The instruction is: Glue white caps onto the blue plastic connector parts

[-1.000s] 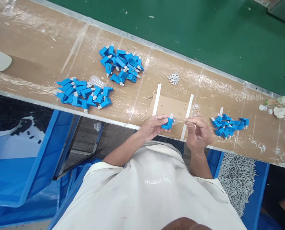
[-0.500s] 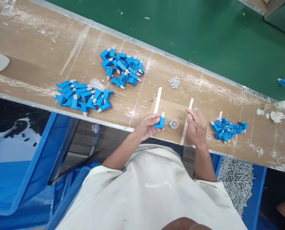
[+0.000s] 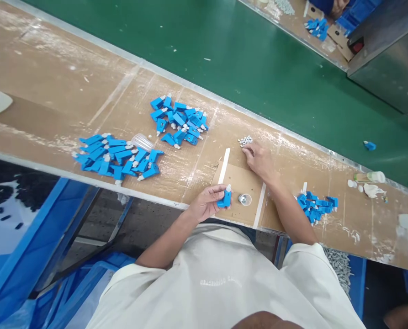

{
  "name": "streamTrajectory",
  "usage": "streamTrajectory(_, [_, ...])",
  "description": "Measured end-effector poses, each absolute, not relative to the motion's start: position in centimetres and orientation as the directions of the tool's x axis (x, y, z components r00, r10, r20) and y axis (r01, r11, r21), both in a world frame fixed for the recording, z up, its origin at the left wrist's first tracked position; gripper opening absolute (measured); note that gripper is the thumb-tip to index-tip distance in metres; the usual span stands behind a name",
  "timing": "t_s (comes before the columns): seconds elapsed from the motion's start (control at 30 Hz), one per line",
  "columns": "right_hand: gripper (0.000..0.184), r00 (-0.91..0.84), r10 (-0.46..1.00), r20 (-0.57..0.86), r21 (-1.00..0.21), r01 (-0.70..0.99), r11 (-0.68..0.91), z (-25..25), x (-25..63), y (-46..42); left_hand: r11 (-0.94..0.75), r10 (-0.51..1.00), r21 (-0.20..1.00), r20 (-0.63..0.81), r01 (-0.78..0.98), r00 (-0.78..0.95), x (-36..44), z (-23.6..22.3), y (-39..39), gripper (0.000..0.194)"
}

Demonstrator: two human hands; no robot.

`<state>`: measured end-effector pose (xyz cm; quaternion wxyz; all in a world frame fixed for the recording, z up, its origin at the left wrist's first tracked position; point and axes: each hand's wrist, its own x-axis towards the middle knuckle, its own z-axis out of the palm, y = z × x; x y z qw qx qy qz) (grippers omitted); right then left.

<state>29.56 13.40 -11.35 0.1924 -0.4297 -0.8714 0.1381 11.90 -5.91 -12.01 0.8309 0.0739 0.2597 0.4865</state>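
My left hand [image 3: 209, 201] is closed round a blue plastic part [image 3: 225, 197] with a white tip pointing up, held over the near edge of a cardboard sheet [image 3: 243, 176]. My right hand [image 3: 258, 157] reaches forward to a small pile of grey-white pieces [image 3: 245, 140], its fingertips pinched together at the near side. Whatever lies between those fingertips is too small to make out. Beside the left hand stands a small clear cup [image 3: 245, 199] with something dark inside. White strips [image 3: 225, 165] lie along the sheet's sides.
Blue parts are heaped at left [image 3: 118, 157], farther back [image 3: 180, 121] and at right [image 3: 315, 206]. A clear plastic cup [image 3: 142, 142] lies by the left heap. A bottle [image 3: 370, 177] lies at far right. Beyond the bench runs a green surface [image 3: 224, 59].
My right hand has moved forward from beside the right-hand strip to the pile of small pieces. The left hand still holds the blue part; the camera view has shifted.
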Motion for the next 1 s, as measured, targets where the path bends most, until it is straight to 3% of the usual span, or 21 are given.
streamTrajectory(0.17, [0.024,-0.557,0.821,-0.122,-0.258,0.817,0.516,-8.2,28.1,12.9,0.533,0.83,0.363,-0.397,-0.764,0.391,11.7,-11.7,-6.5,0.039])
streamTrajectory(0.27, [0.027,-0.527,0.811,-0.253,-0.12,0.849,0.514,-6.7,27.1,12.6,0.534,0.825,0.359,-0.421,-0.765,0.378,11.6,-11.9,-6.7,0.036])
streamTrajectory(0.43, [0.037,-0.555,0.766,-0.323,0.033,0.803,0.595,-5.4,26.2,11.5,0.548,0.816,0.367,-0.434,-0.752,0.383,11.6,-12.0,-6.8,0.033])
streamTrajectory(0.6, [0.04,-0.574,0.742,-0.345,0.025,0.785,0.619,-5.0,26.5,11.0,0.512,0.834,0.366,-0.428,-0.777,0.348,11.7,-11.8,-6.6,0.029])
streamTrajectory(0.67, [0.036,-0.591,0.751,-0.295,-0.045,0.794,0.607,-5.0,27.1,10.8,0.492,0.843,0.36,-0.424,-0.793,0.331,11.8,-11.5,-6.4,0.029])
streamTrajectory(0.73, [0.026,-0.598,0.784,-0.168,-0.218,0.798,0.562,-4.9,28.0,10.4,0.466,0.853,0.361,-0.425,-0.808,0.303,12.0,-11.1,-6.1,0.028])
streamTrajectory(0.83, [0.019,-0.544,0.839,-0.012,-0.697,0.606,0.383,-4.8,29.4,8.6,0.415,0.874,0.396,-0.423,-0.819,0.239,12.4,-10.5,-5.4,0.029])
streamTrajectory(0.9, [0.03,-0.527,0.848,-0.065,-0.933,0.333,0.135,-4.6,30.2,6.7,0.367,0.896,0.438,-0.405,-0.821,0.185,12.7,-10.0,-4.9,0.035])
streamTrajectory(1.0, [0.043,-0.499,0.842,-0.204,-0.978,0.066,-0.197,-4.0,30.8,3.8,0.304,0.925,0.5,-0.359,-0.811,0.125,13.4,-9.3,-4.3,0.044])
